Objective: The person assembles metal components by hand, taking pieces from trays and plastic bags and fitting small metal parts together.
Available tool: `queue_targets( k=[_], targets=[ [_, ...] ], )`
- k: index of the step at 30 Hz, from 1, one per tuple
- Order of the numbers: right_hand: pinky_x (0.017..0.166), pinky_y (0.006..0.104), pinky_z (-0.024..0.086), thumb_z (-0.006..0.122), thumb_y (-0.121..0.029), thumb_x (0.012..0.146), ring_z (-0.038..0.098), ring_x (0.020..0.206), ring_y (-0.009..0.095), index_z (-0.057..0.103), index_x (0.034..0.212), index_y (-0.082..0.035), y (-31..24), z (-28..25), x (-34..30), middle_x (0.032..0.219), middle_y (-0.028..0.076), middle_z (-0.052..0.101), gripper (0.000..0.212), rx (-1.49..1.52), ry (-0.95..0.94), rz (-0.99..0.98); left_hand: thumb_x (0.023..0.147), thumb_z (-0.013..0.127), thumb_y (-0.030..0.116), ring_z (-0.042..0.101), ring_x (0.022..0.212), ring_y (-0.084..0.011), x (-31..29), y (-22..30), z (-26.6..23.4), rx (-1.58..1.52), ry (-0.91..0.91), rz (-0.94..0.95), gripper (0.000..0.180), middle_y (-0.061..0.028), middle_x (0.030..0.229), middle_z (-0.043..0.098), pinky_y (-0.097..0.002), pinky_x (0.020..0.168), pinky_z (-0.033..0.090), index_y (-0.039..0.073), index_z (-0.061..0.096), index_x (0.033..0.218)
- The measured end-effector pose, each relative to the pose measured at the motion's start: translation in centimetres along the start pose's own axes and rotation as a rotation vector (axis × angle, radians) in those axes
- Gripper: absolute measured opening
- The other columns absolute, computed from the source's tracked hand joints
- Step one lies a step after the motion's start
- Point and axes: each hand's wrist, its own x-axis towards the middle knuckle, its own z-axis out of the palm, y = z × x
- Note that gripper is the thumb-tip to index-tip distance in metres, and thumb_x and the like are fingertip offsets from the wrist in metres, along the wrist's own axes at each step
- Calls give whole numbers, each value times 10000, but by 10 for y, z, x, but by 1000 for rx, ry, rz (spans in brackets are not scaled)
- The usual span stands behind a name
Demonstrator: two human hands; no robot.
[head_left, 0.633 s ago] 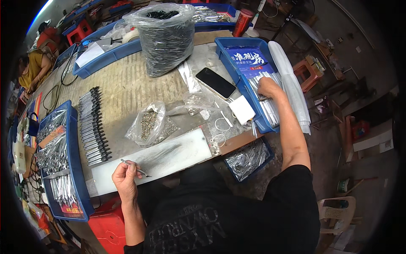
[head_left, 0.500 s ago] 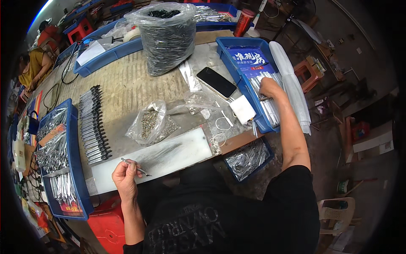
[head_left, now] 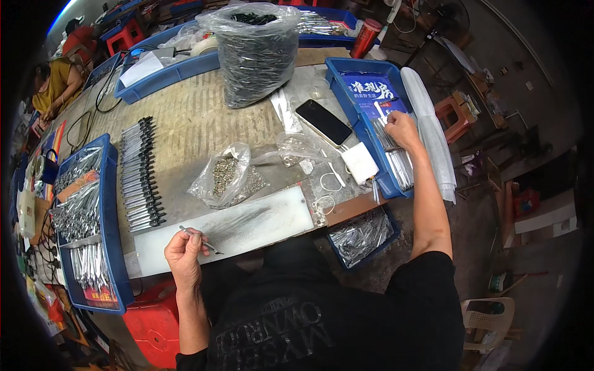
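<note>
Farthest to the left of the left hand, we find a blue tray [head_left: 115,229] crowded with slim metal parts, with a divider across it that seems meant to keep the bundles sorted. Just beyond the left hand and a little to its left, metal rods with black ends [head_left: 141,179] lie side by side in a neat row — perhaps so each can be picked up or counted singly.

The left hand [head_left: 184,256] is closed, thumb against fingers, gripping a thin metal piece [head_left: 211,248]. The piece slants down to the right, leaving its far end free, over a white board [head_left: 275,213] with a dark smudge to the right of this hand; the board probably spares the table.

Beyond and to the right of the left hand sits an open clear bag of small metal bits [head_left: 226,176], its mouth wide, likely for easy access. Between the hands, nearer the right, we see a phone [head_left: 324,122] and a white box [head_left: 360,162].

The right hand [head_left: 403,131] reaches into a second blue tray [head_left: 349,99], fingers curled beside a pale slim piece [head_left: 378,111] — we cannot tell whether it is gripped. Silver rods [head_left: 401,170] lie lengthwise just below this hand, apparently aligned for picking.
</note>
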Motion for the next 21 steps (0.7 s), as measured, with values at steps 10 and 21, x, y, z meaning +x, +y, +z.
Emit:
queue_targets(
  k=[10, 21],
  targets=[
    [532, 173, 357, 587, -2, 749, 451, 609, 21, 554, 820, -10, -128, 1, -87, 695, -33, 524, 79, 1026, -236, -14, 832, 573, 64, 536, 624, -89, 6, 10, 31, 39, -123, -107, 85, -41, 749, 589, -209, 541, 447, -18, 597, 824],
    [568, 179, 411, 602, -67, 783, 536, 669, 84, 523, 891, -37, -202, 76, -164, 792, 75, 598, 137, 1748, -1065, 33, 834, 595, 85, 540, 640, -95, 9, -1, 67, -130, -281, -199, 149, -55, 766, 596, -213, 554, 458, -37, 618, 916]
  ],
)
